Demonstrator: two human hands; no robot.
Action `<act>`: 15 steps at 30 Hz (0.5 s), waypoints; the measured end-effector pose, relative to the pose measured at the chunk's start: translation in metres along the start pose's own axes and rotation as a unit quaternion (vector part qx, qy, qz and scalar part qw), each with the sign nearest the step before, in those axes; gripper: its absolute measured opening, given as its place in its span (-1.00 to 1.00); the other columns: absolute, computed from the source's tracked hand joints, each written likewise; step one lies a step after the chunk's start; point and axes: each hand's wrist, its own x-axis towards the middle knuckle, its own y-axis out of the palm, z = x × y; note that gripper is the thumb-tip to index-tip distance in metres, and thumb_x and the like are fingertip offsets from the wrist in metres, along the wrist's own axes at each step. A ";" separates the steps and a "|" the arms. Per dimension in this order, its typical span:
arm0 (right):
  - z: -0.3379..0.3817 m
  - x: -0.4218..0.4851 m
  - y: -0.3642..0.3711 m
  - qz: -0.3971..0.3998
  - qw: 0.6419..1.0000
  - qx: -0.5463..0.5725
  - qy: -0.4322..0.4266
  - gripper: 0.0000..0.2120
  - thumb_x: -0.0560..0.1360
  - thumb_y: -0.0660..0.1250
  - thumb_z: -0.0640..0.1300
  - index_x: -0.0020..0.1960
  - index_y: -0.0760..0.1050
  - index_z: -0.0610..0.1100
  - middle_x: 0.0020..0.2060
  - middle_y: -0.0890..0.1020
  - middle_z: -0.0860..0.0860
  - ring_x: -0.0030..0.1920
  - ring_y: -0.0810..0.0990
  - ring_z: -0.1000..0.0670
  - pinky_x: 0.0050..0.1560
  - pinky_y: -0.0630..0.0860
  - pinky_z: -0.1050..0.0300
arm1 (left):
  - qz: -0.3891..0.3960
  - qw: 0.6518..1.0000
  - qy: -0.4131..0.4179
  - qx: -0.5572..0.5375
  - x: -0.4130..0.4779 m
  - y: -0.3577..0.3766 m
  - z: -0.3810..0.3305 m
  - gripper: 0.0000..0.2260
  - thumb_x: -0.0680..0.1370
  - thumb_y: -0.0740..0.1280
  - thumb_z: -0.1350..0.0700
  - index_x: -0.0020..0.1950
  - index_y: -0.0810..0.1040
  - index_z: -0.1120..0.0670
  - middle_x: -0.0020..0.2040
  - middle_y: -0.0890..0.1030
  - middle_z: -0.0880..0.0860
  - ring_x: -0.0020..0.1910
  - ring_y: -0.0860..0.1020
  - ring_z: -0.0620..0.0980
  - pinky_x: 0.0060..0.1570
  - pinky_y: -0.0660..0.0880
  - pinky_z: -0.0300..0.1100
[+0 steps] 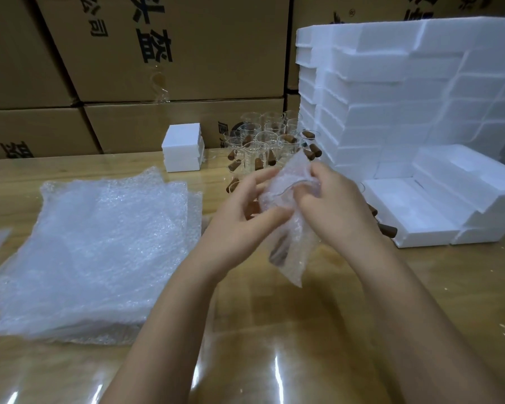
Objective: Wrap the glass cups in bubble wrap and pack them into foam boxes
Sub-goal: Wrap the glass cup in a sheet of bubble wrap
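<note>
Both hands hold a glass cup wrapped in a sheet of bubble wrap [289, 228] above the middle of the wooden table. My left hand [239, 217] grips the wrap's left side with thumb and fingers. My right hand [330, 205] pinches the upper right part. A brown handle shows faintly through the wrap's lower end. Behind the hands stands a cluster of bare glass cups [263, 141] with brown handles. An open foam box [414, 211] lies on the table to the right.
A thick stack of bubble wrap sheets [91, 252] lies on the left of the table [274, 345]. A small closed foam box [182, 147] stands at the back. A tall wall of stacked foam boxes [405, 91] fills the right. Cardboard cartons [158, 53] line the back.
</note>
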 end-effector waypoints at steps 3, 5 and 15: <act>-0.004 0.004 -0.002 -0.012 0.999 0.019 0.035 -0.75 0.56 0.16 -0.05 0.19 0.45 -0.05 -0.09 0.56 0.00 -0.31 0.42 0.18 -0.37 0.28 0.19 | 0.077 0.996 0.022 0.040 -0.002 -0.002 0.001 -0.21 0.29 0.52 -0.01 0.43 0.23 -0.30 0.27 0.50 -0.16 0.17 0.55 -0.13 0.04 0.53 -0.23; -0.005 0.006 -0.001 -0.007 0.999 0.018 0.047 -0.68 0.55 0.15 -0.03 0.27 0.44 -0.05 0.03 0.60 0.00 -0.24 0.47 0.11 -0.32 0.31 0.16 | 0.088 0.994 0.021 0.054 -0.004 -0.001 0.001 -0.17 0.30 0.55 0.01 0.42 0.18 -0.38 0.38 0.42 -0.07 0.24 0.51 0.01 -0.08 0.55 -0.23; -0.001 0.005 -0.004 0.049 0.994 0.054 0.081 -0.60 0.56 0.16 0.01 0.38 0.37 -0.01 0.22 0.55 -0.03 0.13 0.54 -0.08 0.14 0.50 -0.09 | 0.064 0.993 0.043 0.092 -0.002 0.002 0.006 -0.31 0.36 0.43 -0.19 0.41 0.19 -0.37 0.42 0.39 -0.08 0.33 0.45 -0.04 0.28 0.42 0.03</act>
